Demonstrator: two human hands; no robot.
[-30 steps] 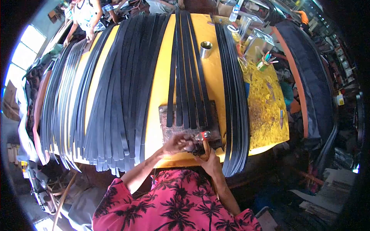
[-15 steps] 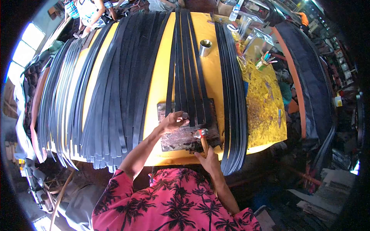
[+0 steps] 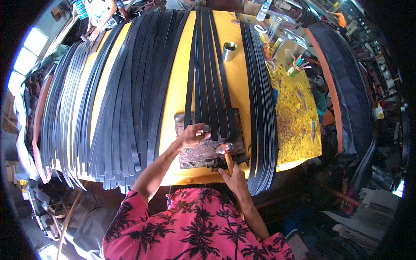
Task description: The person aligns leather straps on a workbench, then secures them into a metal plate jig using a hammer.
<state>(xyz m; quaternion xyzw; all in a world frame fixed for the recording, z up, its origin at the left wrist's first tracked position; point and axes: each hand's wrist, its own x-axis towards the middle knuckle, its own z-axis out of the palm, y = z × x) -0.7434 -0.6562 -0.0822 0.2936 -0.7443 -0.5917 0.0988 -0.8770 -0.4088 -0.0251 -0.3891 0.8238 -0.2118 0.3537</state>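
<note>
My L hand [image 3: 192, 137] pinches a small dark tool [image 3: 206, 129] btw. thumb and fingers, at the black strips [image 3: 211, 99]; my R hand [image 3: 236, 180], fingers curled, holds the hammer [image 3: 229, 160] above the board [image 3: 195, 155].

The left hand [image 3: 190, 136] partly hides its tool [image 3: 206, 128], and a co-worker [image 3: 99, 14] is cut off.

Strip ends [image 3: 215, 130] on 1 board [image 3: 190, 157], between 2 strip bundles [image 3: 130, 95] [image 3: 262, 112], cup [image 3: 229, 51] behind board.
</note>
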